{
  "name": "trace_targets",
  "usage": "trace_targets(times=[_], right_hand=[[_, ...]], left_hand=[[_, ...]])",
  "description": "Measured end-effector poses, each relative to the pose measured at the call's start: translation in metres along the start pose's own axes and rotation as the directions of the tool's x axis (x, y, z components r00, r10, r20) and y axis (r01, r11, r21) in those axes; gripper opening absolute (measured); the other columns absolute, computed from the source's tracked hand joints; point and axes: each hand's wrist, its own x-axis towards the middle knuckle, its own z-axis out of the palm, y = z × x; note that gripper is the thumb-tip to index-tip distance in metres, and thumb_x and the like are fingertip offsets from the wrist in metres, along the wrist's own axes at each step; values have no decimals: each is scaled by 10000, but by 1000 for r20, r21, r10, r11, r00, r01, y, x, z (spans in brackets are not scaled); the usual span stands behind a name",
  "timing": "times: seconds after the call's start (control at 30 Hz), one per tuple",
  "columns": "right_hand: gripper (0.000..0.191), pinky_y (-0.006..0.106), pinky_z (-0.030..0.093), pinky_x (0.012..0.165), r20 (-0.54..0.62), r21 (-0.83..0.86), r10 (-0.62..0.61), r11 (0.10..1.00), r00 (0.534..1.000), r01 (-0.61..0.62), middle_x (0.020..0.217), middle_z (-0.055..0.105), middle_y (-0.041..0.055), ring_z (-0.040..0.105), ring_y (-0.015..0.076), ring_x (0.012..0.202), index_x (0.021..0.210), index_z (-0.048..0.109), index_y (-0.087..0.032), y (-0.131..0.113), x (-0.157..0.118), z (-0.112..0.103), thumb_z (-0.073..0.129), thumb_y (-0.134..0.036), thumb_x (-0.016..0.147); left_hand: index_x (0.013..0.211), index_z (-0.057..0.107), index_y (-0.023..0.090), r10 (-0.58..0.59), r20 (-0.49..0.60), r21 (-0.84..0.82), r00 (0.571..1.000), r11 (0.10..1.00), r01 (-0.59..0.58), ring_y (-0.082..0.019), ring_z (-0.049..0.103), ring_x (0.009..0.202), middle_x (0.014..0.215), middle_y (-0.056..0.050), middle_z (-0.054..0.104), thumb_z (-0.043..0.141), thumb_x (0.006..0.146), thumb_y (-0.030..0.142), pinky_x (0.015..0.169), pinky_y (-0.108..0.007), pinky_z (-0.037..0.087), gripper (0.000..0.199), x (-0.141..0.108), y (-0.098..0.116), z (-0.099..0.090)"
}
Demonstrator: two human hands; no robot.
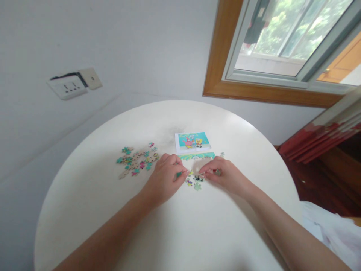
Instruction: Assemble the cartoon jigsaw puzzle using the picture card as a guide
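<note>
My left hand [168, 174] is closed in a pinch at the middle of the table, with a small teal puzzle piece at its fingertips. Facing it, my right hand [222, 174] pinches a puzzle piece, mostly hidden by the fingers. Between and just below the hands lie a few loose puzzle pieces [197, 186], one pale green, others yellow, purple and dark. Beyond the fingers runs a joined teal puzzle strip [196, 156]. Behind that strip lies a picture card [193, 142] with pink and yellow cartoon figures.
A pile of loose puzzle pieces [138, 161], some face down, spreads left of my left hand. One piece [222, 154] lies beyond my right hand. The round white table [180, 233] meets a wall with a socket [69, 86]; a wood-framed window [222, 88] is at right.
</note>
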Motion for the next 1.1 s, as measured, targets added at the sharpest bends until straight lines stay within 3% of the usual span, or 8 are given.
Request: trace_targets(times=[0.17, 0.33, 0.47, 0.6, 0.7, 0.9, 1.1], right_hand=[[110, 283, 435, 794, 214, 32, -218, 976, 952, 217, 794, 738, -2, 595, 138, 745, 883, 746, -226, -5, -3, 3, 655, -190, 833], [21, 299, 411, 848, 286, -3, -261, 962, 922, 274, 725, 706, -25, 588, 122, 715, 817, 720, -219, -11, -6, 9, 705, -210, 806], [85, 292, 411, 821, 232, -97, -289, 943, 929, 318, 766, 659, 6, 571, 143, 791, 870, 724, -219, -11, -6, 16, 664, -275, 850], [207, 343, 388, 859, 121, -314, -219, 917, 968, 247, 920, 624, 53, 519, 192, 912, 1069, 703, -247, -8, -4, 23, 572, -283, 913], [227, 371, 368, 886, 117, -395, -193, 891, 974, 224, 984, 597, 58, 489, 211, 956, 1103, 688, -268, -9, -4, 28, 579, -314, 910], [169, 378, 361, 889, 83, -411, -159, 894, 984, 179, 1000, 571, 44, 472, 215, 970, 1010, 697, -277, -11, -2, 32, 651, -337, 859], [145, 369, 374, 875, 13, -303, -149, 942, 989, 145, 988, 594, 36, 495, 210, 962, 917, 675, -241, -11, 2, 35, 720, -306, 796]], left_hand=[[735, 716, 189, 5, 1, 24, 1000, 1000, -5, -197, 499, 887, 859, -39, 597, 594, 861, 226, 824, -352, 390, 179, 0, -2, 0], [737, 719, 202, -16, -2, 44, 1000, 999, 16, -206, 508, 901, 869, -39, 598, 613, 851, 253, 831, -360, 392, 163, -1, -3, 1], [750, 716, 196, -30, -30, 45, 999, 998, 31, -215, 504, 910, 881, -46, 587, 624, 838, 250, 838, -364, 394, 138, -1, -2, 0], [761, 710, 180, -67, -56, 36, 996, 997, 69, -212, 494, 897, 866, -48, 575, 607, 847, 239, 845, -365, 399, 147, 0, -3, -1], [754, 714, 182, -87, -53, 33, 995, 995, 89, -211, 495, 892, 864, -47, 577, 587, 867, 246, 846, -367, 399, 181, 0, -4, -1], [759, 718, 175, -76, -62, 43, 995, 996, 79, -216, 511, 886, 862, -54, 584, 567, 886, 257, 834, -368, 404, 214, 1, -6, -2], [737, 713, 188, -88, -79, 25, 993, 996, 90, -214, 506, 885, 852, -48, 584, 577, 874, 246, 831, -359, 406, 202, 1, -6, -2]])
